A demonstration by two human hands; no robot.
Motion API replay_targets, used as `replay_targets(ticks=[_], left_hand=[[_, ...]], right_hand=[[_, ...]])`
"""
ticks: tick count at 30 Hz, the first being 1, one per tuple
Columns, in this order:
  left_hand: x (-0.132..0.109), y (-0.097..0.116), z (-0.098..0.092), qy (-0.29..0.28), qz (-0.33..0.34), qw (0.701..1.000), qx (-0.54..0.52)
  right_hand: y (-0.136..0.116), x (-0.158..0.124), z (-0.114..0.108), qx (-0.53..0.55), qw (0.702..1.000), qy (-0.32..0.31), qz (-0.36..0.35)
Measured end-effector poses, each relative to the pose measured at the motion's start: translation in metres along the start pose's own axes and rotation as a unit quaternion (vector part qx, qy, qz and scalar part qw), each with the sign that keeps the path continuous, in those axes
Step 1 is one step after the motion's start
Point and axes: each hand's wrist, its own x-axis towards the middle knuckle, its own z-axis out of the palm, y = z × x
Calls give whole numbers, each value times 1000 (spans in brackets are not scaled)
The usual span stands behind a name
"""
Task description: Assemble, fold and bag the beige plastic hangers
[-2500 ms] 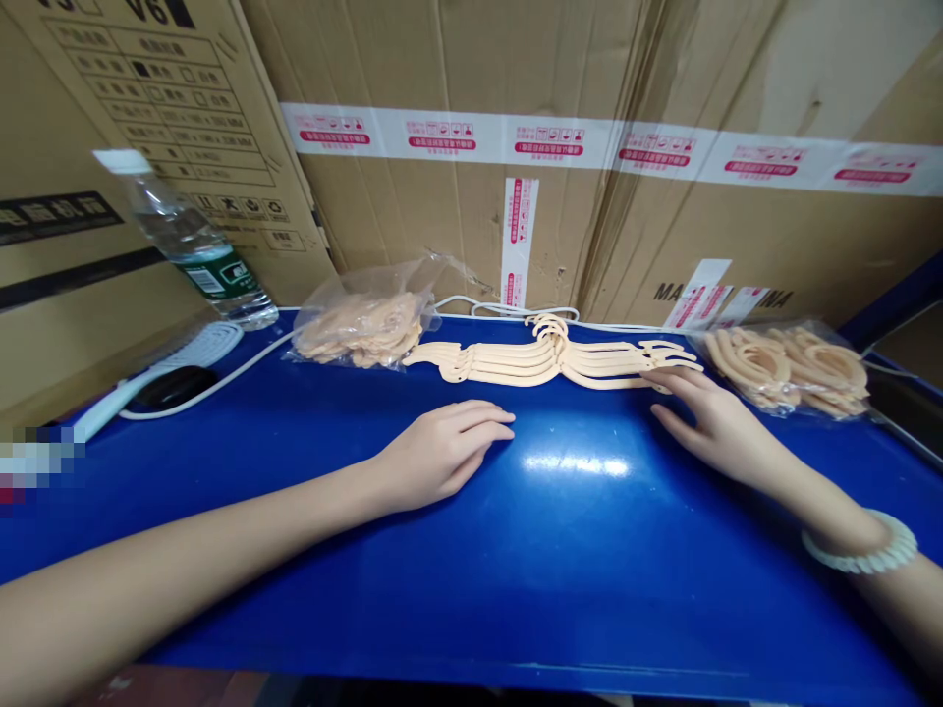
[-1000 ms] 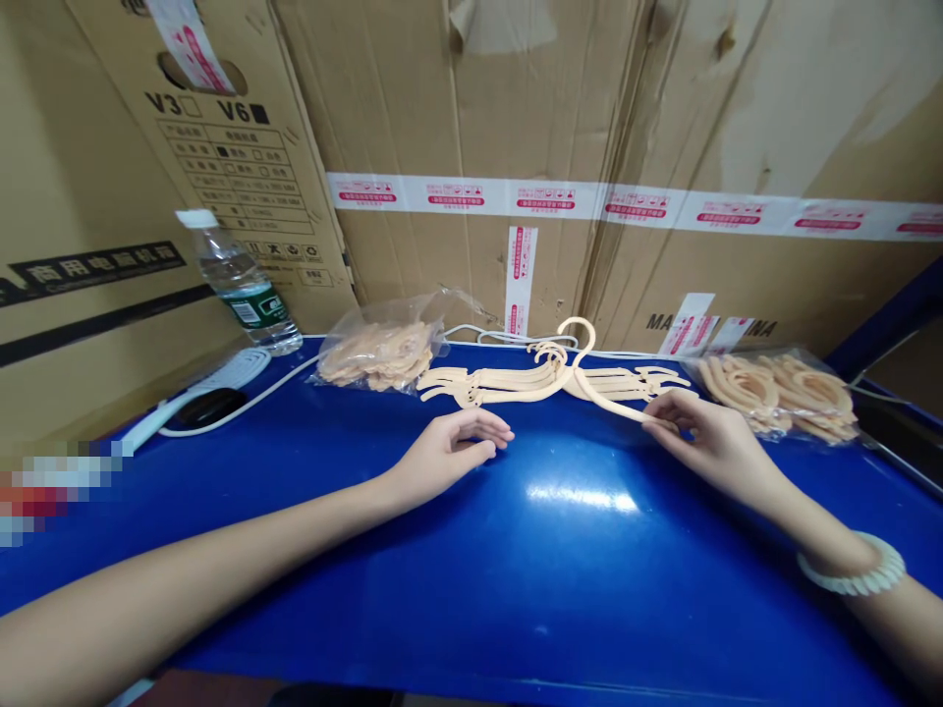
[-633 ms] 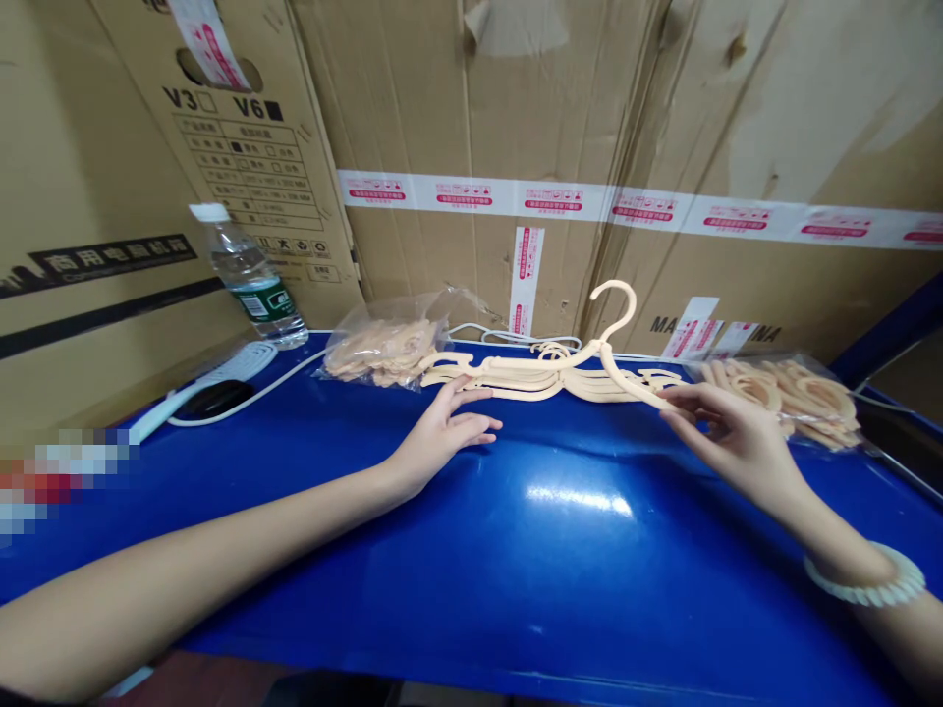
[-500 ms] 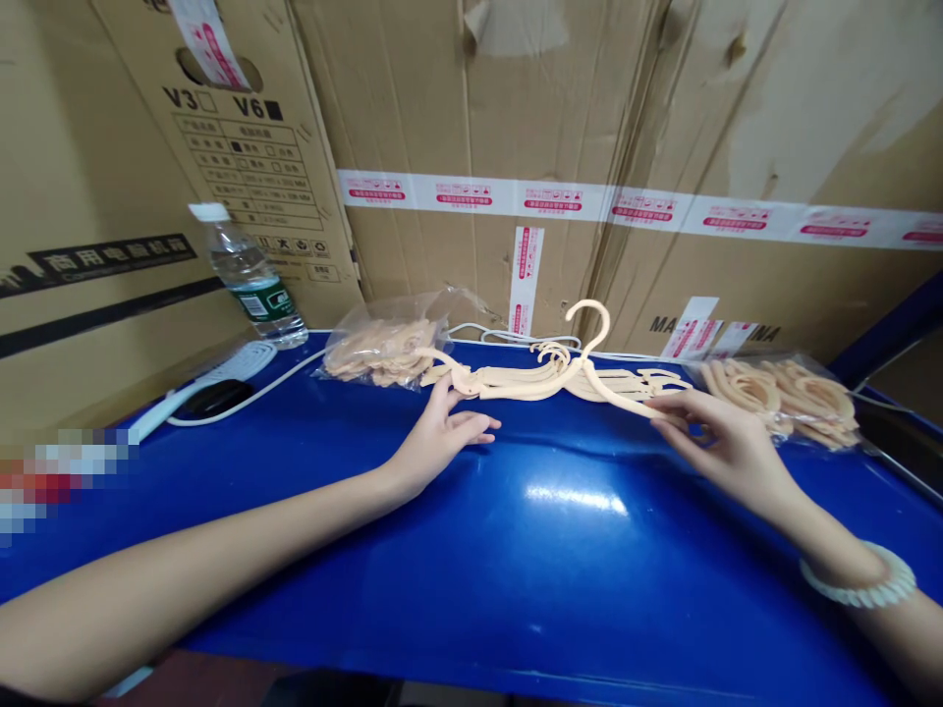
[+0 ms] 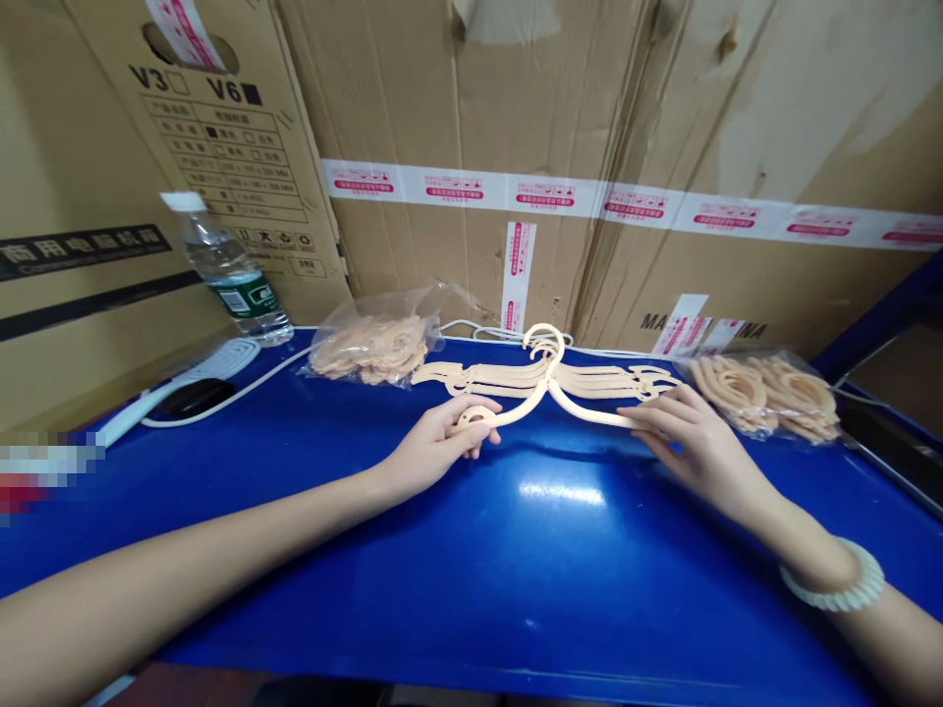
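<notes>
A cream plastic clothes hanger (image 5: 546, 379) is held up above the blue table, its hook pointing upward. My left hand (image 5: 434, 438) is closed around the hanger's left arm end, thumb in front and fingers curled behind. At the other end, my right hand (image 5: 699, 447) pinches the tip of the right arm between thumb and fingers, which partly hide it. Behind the held hanger lies a row of several similar hangers (image 5: 508, 378), stacked flat with their hooks together.
Clear bags of cream hanger parts lie at the back left (image 5: 372, 344) and right (image 5: 766, 393). A water bottle (image 5: 247, 295), a white fan-like item (image 5: 221, 365) and a black mouse-like object (image 5: 197, 398) stand left. Cardboard boxes (image 5: 457, 255) wall the back of the blue table (image 5: 516, 570).
The hanger has come down and toward me, away from the stack. My left hand has closed around its left end; my right hand keeps its pinch. The view has shifted slightly.
</notes>
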Motion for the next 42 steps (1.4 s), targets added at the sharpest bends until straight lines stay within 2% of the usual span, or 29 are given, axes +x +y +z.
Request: replay_targets(ticks=[3, 7, 12, 17, 21, 25, 30, 34, 36, 38, 40, 42], left_hand=[[1, -2, 0, 7, 3, 1000, -14], [1, -1, 1, 17, 7, 999, -29], [1, 2, 2, 33, -2, 999, -35], [0, 1, 1, 24, 6, 1000, -19], [0, 0, 1, 18, 15, 1000, -13], [0, 1, 1, 41, 23, 999, -1], [-2, -2, 1, 65, 25, 997, -23], [-2, -1, 6, 47, 32, 997, -54], [-3, 1, 10, 38, 50, 996, -63], [-4, 2, 15, 33, 71, 995, -62], [-5, 3, 18, 34, 91, 994, -59], [-6, 2, 20, 44, 110, 991, -61]], right_hand=[[-4, -5, 1, -98, 994, 9, 40], [-10, -12, 1, -221, 972, 14, 77], [-14, -9, 2, -222, 973, 54, 43], [-16, -3, 5, -52, 991, 115, 37], [-14, -2, 8, 113, 979, 110, 126], [-4, -4, 10, 247, 940, 92, 216], [2, -3, 12, 350, 890, 88, 279], [-15, 0, 17, 470, 815, 68, 332], [-26, 2, 20, 529, 774, 67, 341], [-36, 5, 22, 568, 747, 62, 340], [-44, 7, 22, 582, 745, 34, 325], [-51, 9, 21, 572, 768, -33, 288]])
